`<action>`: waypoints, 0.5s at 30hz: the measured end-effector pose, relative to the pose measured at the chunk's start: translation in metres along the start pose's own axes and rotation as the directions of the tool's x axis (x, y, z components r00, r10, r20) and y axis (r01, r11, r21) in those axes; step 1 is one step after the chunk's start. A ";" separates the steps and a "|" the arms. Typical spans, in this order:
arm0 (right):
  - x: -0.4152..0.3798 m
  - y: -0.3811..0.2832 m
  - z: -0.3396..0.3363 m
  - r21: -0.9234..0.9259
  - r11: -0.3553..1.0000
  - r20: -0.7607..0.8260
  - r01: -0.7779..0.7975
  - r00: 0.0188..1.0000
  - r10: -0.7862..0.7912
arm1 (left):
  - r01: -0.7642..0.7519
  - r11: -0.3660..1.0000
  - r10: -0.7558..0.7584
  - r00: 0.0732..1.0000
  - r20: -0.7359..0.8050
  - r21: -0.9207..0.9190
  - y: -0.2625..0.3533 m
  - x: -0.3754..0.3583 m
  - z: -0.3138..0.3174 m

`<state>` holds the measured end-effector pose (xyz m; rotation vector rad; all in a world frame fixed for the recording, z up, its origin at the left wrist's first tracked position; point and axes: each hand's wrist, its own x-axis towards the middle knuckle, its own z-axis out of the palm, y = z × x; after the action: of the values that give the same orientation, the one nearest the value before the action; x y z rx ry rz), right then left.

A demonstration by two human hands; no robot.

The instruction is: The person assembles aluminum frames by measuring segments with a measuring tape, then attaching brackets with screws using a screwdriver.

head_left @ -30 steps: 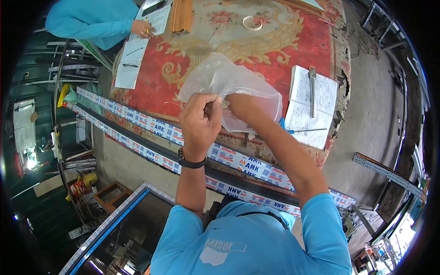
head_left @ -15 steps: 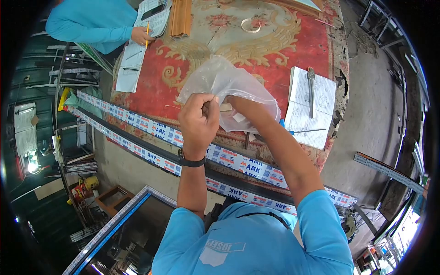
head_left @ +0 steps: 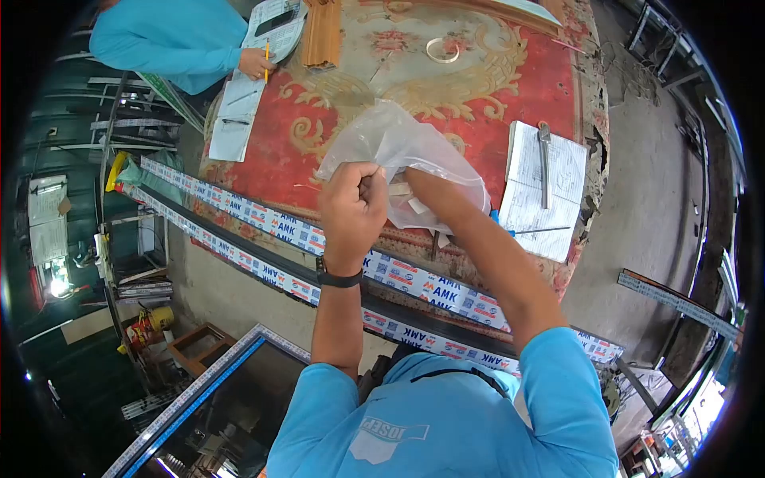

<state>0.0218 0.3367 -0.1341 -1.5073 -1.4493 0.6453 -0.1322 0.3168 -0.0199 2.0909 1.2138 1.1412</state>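
Note:
A translucent plastic bag [head_left: 430, 151] is held over the near edge of the table with the red patterned cover [head_left: 335, 119]. My left hand [head_left: 352, 203] is closed in a pinch on the bag's rim, at its left side. Pale small pieces [head_left: 416, 205] show through the plastic. My right hand [head_left: 418, 183] reaches into the bag from the right; its fingers are hidden inside. Right of the bag, a screwdriver [head_left: 542, 230] with a blue handle lies across an open notebook [head_left: 526, 191], and a metal tool [head_left: 545, 167] rests on the pages.
Two long strips with AMK labels [head_left: 430, 287] run along the table's near side. At the upper left, a co-worker's hand [head_left: 255, 64] holds a pencil over papers. Wooden profiles [head_left: 321, 36] and a tape ring [head_left: 442, 50] lie on the table. A dark framed panel [head_left: 231, 406] stands lower left.
The whole view has shifted slightly, moving things a little to the right. My left hand keeps its pinch on the bag, and my right hand remains inside it.

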 end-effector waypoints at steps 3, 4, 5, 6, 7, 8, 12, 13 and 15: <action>-0.010 -0.030 -0.031 0.152 0.986 0.045 -0.073 0.997 0.066 | 0.019 1.000 -0.019 1.000 -0.002 -0.015 0.000 -0.002 -0.001; -0.014 -0.026 -0.038 0.017 1.000 0.113 0.022 0.993 -0.024 | 0.041 0.999 -0.041 0.999 0.006 -0.012 -0.001 -0.001 -0.002; -0.020 -0.021 -0.049 -0.112 0.986 0.187 0.123 0.977 -0.101 | 0.059 0.998 -0.058 0.998 0.018 -0.011 -0.001 -0.002 -0.001; -0.024 -0.019 -0.062 -0.109 0.992 0.262 0.064 0.965 -0.033 | 0.022 0.999 -0.022 0.999 0.024 -0.023 0.002 0.001 0.001; -0.028 -0.018 -0.074 -0.116 0.993 0.334 0.005 0.942 0.034 | -0.005 1.000 0.006 1.000 0.027 -0.023 0.004 0.000 0.000; -0.037 -0.022 -0.085 -0.011 0.971 0.427 -0.239 0.877 0.220 | -0.031 0.999 0.031 0.999 0.031 -0.022 0.005 -0.002 0.000; -0.089 -0.006 -0.110 0.643 0.060 0.735 -0.764 0.637 0.233 | -0.034 0.997 0.039 0.995 0.087 -0.063 0.013 -0.013 0.010; -0.100 -0.010 -0.109 0.675 0.041 0.702 -0.737 0.658 0.272 | -0.054 0.996 0.063 0.991 0.117 -0.077 0.017 -0.019 0.017; -0.113 -0.023 -0.102 0.734 0.007 0.637 -0.679 0.691 0.342 | -0.095 0.990 0.113 0.977 0.179 -0.105 0.027 -0.033 0.028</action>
<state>0.0796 0.1995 -0.0933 -0.7922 -0.2202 1.9044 -0.1043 0.2749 -0.0297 2.1544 0.9549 1.0034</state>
